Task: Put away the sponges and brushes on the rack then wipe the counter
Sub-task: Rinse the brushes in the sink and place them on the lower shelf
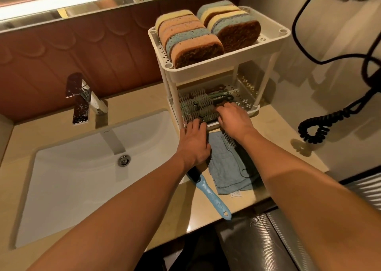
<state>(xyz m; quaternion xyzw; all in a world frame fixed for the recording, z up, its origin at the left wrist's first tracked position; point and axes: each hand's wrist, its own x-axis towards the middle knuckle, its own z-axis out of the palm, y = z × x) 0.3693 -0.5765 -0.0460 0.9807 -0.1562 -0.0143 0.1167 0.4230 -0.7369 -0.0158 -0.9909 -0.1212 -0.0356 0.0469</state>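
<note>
- A blue-handled brush with dark bristles [210, 194] lies slantwise on the beige stone counter [278, 130], its handle end reaching the near edge.
- The left hand [194, 145] lies palm down over that brush's bristle head, fingers bent round it and holding it; the fingertips reach the foot of the rack.
- Just to the right, a pale blue cloth [228, 167] lies flat on the counter, touching the brush.
- A second brush with pale bristles [229, 140] rests on the cloth's far end, mostly hidden under the right forearm.
- The right hand [235, 120] reaches into the lower tier of the white plastic two-tier rack [226, 53]. Its fingers curl down among the brushes there; whether they grip one cannot be told.
- That lower tier holds several grey-green bristle brushes [198, 108] lying side by side.
- The upper tier holds two rows of oval sponges [191, 37] standing on edge: orange, blue and yellow with brown scouring faces.
- To the left are a white rectangular sink [82, 178] and a chrome tap [82, 99].
- A black coiled cord [315, 128] rests on the counter, right of the rack.
</note>
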